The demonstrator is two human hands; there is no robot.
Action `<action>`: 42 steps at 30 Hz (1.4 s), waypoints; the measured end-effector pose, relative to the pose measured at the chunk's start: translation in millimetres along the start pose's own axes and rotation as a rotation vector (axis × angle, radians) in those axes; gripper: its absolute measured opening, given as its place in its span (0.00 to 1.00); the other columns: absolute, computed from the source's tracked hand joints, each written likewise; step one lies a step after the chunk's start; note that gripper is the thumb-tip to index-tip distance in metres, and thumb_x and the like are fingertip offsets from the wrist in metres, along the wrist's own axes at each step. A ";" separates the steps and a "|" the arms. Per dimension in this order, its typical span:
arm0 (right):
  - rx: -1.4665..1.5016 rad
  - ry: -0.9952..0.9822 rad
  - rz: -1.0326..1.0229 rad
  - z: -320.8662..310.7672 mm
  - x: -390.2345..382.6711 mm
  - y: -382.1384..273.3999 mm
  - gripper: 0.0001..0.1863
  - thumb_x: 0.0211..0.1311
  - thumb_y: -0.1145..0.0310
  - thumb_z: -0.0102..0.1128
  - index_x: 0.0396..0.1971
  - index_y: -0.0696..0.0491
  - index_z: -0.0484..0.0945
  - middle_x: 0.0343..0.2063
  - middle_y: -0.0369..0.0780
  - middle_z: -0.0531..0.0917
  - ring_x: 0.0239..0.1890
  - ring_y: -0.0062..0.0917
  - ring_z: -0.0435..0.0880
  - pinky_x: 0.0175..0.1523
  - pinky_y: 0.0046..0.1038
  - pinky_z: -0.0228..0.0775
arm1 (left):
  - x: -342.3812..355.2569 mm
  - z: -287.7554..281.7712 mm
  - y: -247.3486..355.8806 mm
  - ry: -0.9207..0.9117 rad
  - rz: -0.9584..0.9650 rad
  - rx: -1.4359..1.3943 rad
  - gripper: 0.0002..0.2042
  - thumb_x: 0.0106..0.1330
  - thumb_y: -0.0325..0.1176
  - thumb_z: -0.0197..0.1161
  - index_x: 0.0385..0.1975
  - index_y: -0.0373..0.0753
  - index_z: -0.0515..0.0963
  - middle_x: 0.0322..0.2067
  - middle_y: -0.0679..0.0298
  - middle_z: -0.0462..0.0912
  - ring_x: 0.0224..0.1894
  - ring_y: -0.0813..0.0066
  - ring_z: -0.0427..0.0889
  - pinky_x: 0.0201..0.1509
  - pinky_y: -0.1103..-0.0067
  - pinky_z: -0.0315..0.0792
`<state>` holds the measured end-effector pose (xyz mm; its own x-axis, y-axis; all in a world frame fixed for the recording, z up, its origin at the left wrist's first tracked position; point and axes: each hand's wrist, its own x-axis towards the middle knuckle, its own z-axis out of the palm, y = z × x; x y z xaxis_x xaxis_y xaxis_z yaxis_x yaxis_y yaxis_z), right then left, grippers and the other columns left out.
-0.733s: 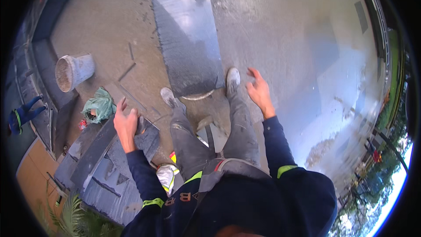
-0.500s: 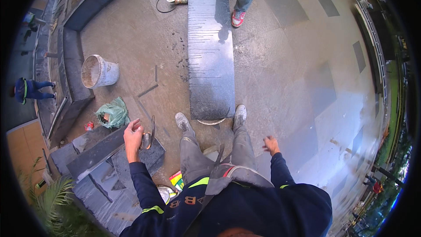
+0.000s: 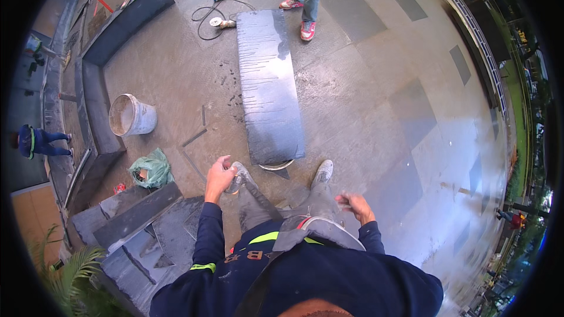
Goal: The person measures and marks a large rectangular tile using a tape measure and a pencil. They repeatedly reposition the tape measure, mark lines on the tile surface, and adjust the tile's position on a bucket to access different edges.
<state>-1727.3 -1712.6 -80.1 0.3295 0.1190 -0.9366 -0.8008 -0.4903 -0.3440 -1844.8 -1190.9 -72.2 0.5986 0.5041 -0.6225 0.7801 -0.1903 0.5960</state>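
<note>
My left hand (image 3: 218, 178) is raised in front of my left leg, fingers curled. A small dark-and-light thing beside its fingers is too blurred to name. My right hand (image 3: 356, 206) hovers by my right thigh with its fingers apart, holding nothing I can see. Ahead of my shoes lies a long dark stone slab (image 3: 270, 97), raised on a round pale-rimmed support (image 3: 276, 165). Its top is wet, with dark streaks running from the left edge. Neither hand touches it. At its far left corner rests an angle grinder (image 3: 222, 23) with a pale disc.
A person in jeans and red shoes (image 3: 308, 30) stands at the slab's far end. To the left are a white bucket (image 3: 141, 117), a green plastic bag (image 3: 154, 169) and stacked stone pieces (image 3: 138, 214). A cable (image 3: 202, 17) loops behind the grinder. Stone strips (image 3: 195, 137) lie on the floor.
My left hand has moved right, away from over the stone pieces to my left leg. My right hand has come inward toward my thigh. The view has shifted, and the slab looks slightly turned.
</note>
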 end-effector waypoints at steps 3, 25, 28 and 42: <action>0.133 -0.037 -0.382 -34.5 13.4 -44.9 0.28 0.73 0.53 0.68 0.66 0.52 0.81 0.64 0.40 0.82 0.61 0.29 0.82 0.63 0.38 0.76 | -18.7 92.2 44.1 -0.076 0.127 0.031 0.33 0.64 0.38 0.68 0.71 0.36 0.74 0.61 0.45 0.84 0.64 0.50 0.84 0.69 0.63 0.75; 0.573 -0.462 -0.202 -167.8 15.4 9.6 0.32 0.76 0.57 0.58 0.76 0.50 0.67 0.56 0.47 0.85 0.46 0.32 0.88 0.45 0.42 0.89 | -142.4 390.0 167.3 -0.585 -0.231 -0.555 0.38 0.80 0.55 0.62 0.81 0.41 0.59 0.71 0.53 0.72 0.68 0.66 0.76 0.62 0.66 0.79; 0.541 -0.615 -0.117 -131.1 11.4 5.5 0.40 0.81 0.47 0.49 0.85 0.36 0.44 0.58 0.46 0.84 0.32 0.35 0.91 0.29 0.33 0.83 | -152.0 399.6 158.9 -0.710 -0.297 -0.851 0.42 0.79 0.54 0.64 0.84 0.43 0.52 0.74 0.56 0.66 0.71 0.69 0.71 0.63 0.64 0.78; 0.208 -0.441 -0.117 70.2 22.2 30.0 0.40 0.85 0.36 0.33 0.86 0.32 0.36 0.76 0.48 0.63 0.47 0.39 0.90 0.32 0.34 0.87 | -137.1 265.0 38.0 -0.768 -0.381 -1.075 0.49 0.77 0.45 0.66 0.86 0.49 0.36 0.79 0.57 0.56 0.75 0.56 0.67 0.68 0.56 0.75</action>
<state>-1779.1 -1664.1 -115.9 0.2162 0.5386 -0.8143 -0.8686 -0.2747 -0.4123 -1849.0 -1490.5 -98.6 0.6046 -0.2779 -0.7464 0.6045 0.7703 0.2029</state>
